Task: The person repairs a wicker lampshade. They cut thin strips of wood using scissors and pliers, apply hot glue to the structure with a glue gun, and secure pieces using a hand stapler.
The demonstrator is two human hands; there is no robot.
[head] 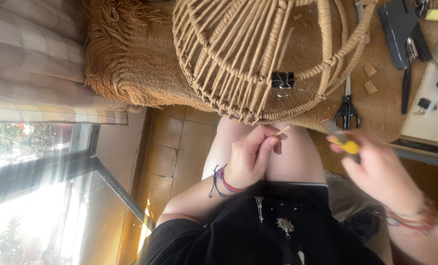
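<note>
My left hand (pixel 251 157) rests above my bare knees and pinches a thin pale stick (pixel 282 131) between thumb and fingers, its tip just under the rim of a round woven rattan frame (pixel 258 59). My right hand (pixel 376 169) is blurred and grips a small yellow-handled cutter (pixel 344 142) with its blade pointing up and left. A black binder clip (pixel 283 79) clamps the frame's lower rim. The frame lies on a table covered by a fringed tan cloth (pixel 130 73).
Black-handled scissors (pixel 347 105) lie on the cloth right of the frame. A black stapler (pixel 400 29), pliers (pixel 408 78) and small cardboard bits (pixel 370 78) sit at the upper right. Tiled floor (pixel 170 157), a glass door (pixel 42 196) and a striped cushion (pixel 32 59) are to the left.
</note>
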